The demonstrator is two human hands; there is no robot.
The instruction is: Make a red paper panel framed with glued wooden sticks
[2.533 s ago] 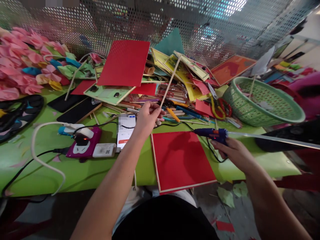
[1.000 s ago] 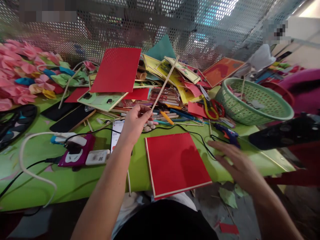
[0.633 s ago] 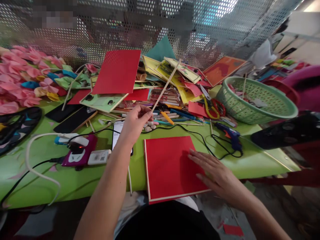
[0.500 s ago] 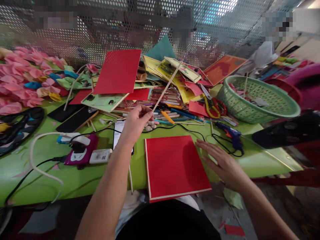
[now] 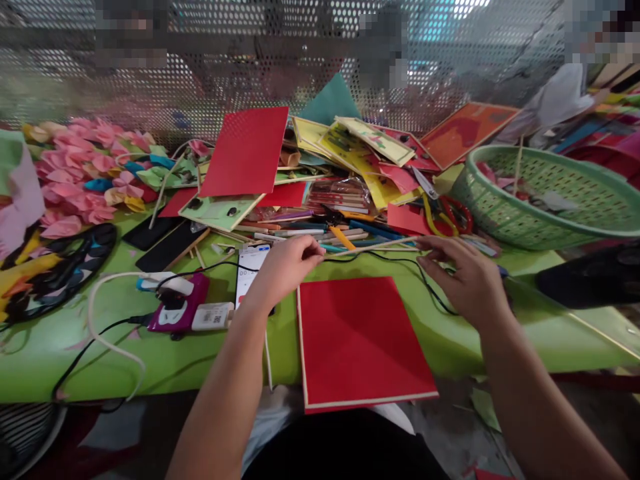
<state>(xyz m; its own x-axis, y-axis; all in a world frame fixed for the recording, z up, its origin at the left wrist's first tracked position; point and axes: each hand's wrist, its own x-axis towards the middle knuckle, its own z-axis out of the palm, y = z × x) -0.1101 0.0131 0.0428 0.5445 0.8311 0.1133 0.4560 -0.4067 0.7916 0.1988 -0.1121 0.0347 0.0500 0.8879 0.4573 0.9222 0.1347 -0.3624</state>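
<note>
A thin pale wooden stick (image 5: 373,247) stretches level between my two hands, above the far edge of a red square panel (image 5: 367,340). My left hand (image 5: 293,270) pinches its left end between thumb and fingers. At the other end, my right hand (image 5: 463,277) has its fingertips closed on the stick. The panel lies flat at the table's front edge, with pale strips along its left and near sides. A phone (image 5: 253,267) with a lit screen lies partly behind my left wrist. My right hand hides most of the blue glue gun (image 5: 503,271).
A purple power strip (image 5: 177,307) with cords sits on the green table (image 5: 200,360) at left. Pink paper flowers (image 5: 83,167) are heaped behind it. Across the back lie pens, scissors (image 5: 440,217) and coloured panels. A green basket (image 5: 550,223) stands at right.
My left hand has lowered the stick from a steep slant to nearly level. My right hand has left the red panel's right side, risen, and closed on the stick's other end.
</note>
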